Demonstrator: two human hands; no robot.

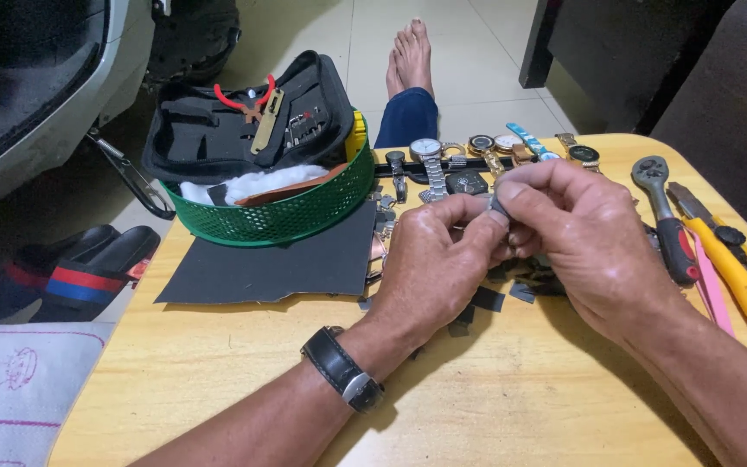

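Small grey piece (498, 206), pinched between the fingertips of both hands, sits above the middle of the wooden table (218, 363), just in front of the row of wristwatches (477, 151). The left hand (430, 259) closes its thumb and forefinger on the piece from the left; the right hand (577, 229) curls over it from the right, thumb pressed on top. Most of the piece is hidden by the fingers, so its shape cannot be told beyond a thin, dark grey, flat-looking edge. The left wrist wears a black-strapped watch (343, 370).

Open room lies mainly toward the near edge of the table, where bare wood runs under both forearms. To the left, a dark sheet of abrasive paper (278, 259) lies flat, reaching close to the table's left edge. Small dark cut scraps (486, 298) are scattered under and between the hands. To the right, close to the table's rounded right edge, lie a ratchet wrench (663, 207) with a red and black grip, a yellow utility knife (741, 268) and a pink strip-like tool (711, 285), side by side.

A green perforated basket (278, 216) stands on the far end of the abrasive paper at the table's far left corner. In it are white cotton wadding (248, 183), a brown flat piece, and an open black tool case (218, 121) leaning up, holding red-handled pliers (248, 99) and small metal tools. Beyond the table, on the tiled floor, are a pair of sandals (62, 272) and the person's bare feet (410, 56).
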